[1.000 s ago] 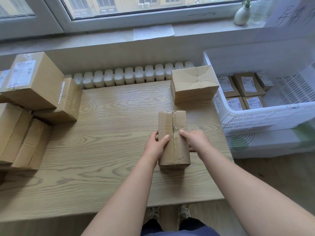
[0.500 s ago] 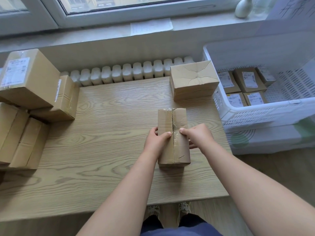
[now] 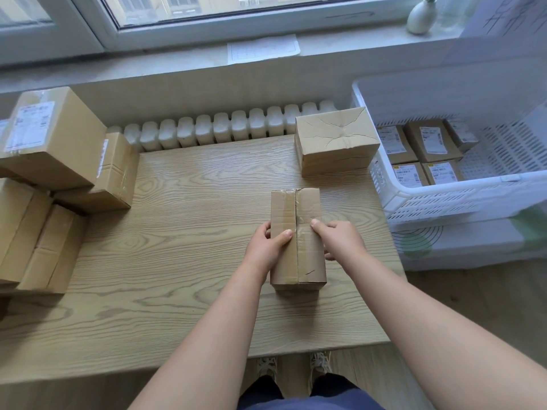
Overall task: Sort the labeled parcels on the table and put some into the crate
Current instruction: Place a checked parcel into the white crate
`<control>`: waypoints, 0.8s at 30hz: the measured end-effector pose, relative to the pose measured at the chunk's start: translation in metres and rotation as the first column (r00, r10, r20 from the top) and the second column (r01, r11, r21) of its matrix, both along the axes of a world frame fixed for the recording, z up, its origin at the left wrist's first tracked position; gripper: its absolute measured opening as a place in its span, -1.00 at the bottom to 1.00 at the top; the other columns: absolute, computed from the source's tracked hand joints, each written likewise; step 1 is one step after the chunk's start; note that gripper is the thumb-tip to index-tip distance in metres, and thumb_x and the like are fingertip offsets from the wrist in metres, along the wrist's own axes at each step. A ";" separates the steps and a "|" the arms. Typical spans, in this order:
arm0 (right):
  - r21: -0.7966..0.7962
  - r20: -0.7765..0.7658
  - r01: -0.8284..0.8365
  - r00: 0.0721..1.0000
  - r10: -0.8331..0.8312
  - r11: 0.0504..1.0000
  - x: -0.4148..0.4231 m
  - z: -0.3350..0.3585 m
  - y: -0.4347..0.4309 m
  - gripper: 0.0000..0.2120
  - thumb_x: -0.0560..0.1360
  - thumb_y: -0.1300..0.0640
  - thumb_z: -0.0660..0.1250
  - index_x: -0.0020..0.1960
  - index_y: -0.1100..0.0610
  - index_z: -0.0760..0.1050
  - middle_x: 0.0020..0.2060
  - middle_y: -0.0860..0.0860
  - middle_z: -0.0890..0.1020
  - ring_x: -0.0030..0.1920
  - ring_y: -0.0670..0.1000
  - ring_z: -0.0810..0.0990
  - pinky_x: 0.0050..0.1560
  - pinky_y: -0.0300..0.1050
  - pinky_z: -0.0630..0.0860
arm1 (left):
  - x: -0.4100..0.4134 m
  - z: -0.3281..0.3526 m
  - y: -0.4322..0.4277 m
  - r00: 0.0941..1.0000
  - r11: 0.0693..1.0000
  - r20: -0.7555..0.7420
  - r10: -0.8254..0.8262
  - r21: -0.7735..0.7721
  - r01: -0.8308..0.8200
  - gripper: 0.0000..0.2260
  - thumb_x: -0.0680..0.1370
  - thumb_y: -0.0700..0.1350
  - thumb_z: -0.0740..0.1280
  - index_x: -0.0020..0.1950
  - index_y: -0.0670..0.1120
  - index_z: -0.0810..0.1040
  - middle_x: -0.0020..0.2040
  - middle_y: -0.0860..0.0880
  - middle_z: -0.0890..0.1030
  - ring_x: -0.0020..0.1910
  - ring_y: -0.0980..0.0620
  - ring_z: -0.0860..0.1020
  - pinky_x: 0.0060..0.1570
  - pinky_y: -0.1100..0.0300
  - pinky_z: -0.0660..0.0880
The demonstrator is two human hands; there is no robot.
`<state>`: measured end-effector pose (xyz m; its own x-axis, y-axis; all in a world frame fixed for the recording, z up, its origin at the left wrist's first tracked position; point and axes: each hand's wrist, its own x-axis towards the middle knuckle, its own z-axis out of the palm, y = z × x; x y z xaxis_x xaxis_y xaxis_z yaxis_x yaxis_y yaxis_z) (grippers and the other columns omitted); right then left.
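A narrow taped cardboard parcel (image 3: 299, 211) lies on the wooden table (image 3: 183, 232), its taped seam facing up and no label showing. My left hand (image 3: 268, 247) grips its left side with the thumb on top. My right hand (image 3: 340, 241) grips its right side, thumb on the tape. A wider creased parcel (image 3: 336, 140) sits at the table's far right corner. To the right stands the white slotted crate (image 3: 444, 199), holding several small labeled parcels (image 3: 426, 146).
Several cardboard parcels (image 3: 53, 137) are stacked along the table's left side, some with white labels. A white radiator (image 3: 225, 128) runs behind the table under the windowsill. A second white container (image 3: 473, 244) sits beneath the crate. My shoes show below the table's front edge.
The view shifted slightly downward. Both hands stay on the narrow parcel in nearly the same place; the parcel has not visibly moved.
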<state>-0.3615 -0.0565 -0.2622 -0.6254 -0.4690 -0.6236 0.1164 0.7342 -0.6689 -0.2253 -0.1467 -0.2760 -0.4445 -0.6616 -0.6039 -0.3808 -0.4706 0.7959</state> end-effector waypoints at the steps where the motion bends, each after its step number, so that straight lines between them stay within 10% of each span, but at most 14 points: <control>1: -0.034 0.072 0.052 0.996 -0.050 0.998 0.001 -0.003 0.001 -0.64 0.60 -0.19 0.26 -0.08 0.08 0.61 -0.07 0.08 0.70 -0.08 0.14 0.69 0.09 0.13 0.65 | 0.003 0.001 -0.001 1.000 1.000 -0.007 0.007 0.013 -0.006 -0.63 0.59 -0.17 0.42 0.38 -0.05 0.47 0.20 -0.06 0.63 0.04 0.06 0.62 -0.08 0.23 0.54; 8: 0.075 0.203 0.033 0.978 -0.047 0.997 0.015 -0.024 0.017 -0.55 0.69 -0.13 0.14 0.32 0.20 0.50 0.13 0.17 0.60 0.28 0.26 0.55 0.35 0.17 0.48 | 0.030 0.000 -0.020 0.997 0.987 -0.012 0.074 0.143 -0.071 -0.76 0.62 -0.17 0.39 0.28 -0.11 0.55 0.11 -0.05 0.68 -0.04 0.06 0.66 -0.04 0.16 0.58; 17: -0.003 0.337 0.023 0.941 -0.020 1.000 0.039 -0.029 0.006 -0.73 0.64 0.05 0.27 0.26 0.15 0.55 0.13 0.08 0.68 0.02 0.08 0.65 0.04 -0.02 0.59 | 0.056 -0.006 -0.038 0.981 0.970 0.014 0.195 0.143 -0.195 -0.63 0.68 -0.24 0.27 0.41 0.11 0.43 -0.04 0.04 0.66 -0.19 0.13 0.63 -0.42 0.28 0.51; 24: -0.023 0.190 0.150 0.971 -0.143 0.988 0.034 -0.017 0.015 -0.52 0.29 -0.15 0.34 0.10 0.11 0.54 0.08 0.05 0.67 0.11 0.11 0.64 0.26 0.16 0.55 | 0.030 0.004 -0.029 0.974 0.963 -0.027 0.224 0.160 -0.217 -0.66 0.65 -0.19 0.22 0.33 0.17 0.47 0.30 -0.10 0.61 0.23 -0.11 0.61 0.30 -0.14 0.53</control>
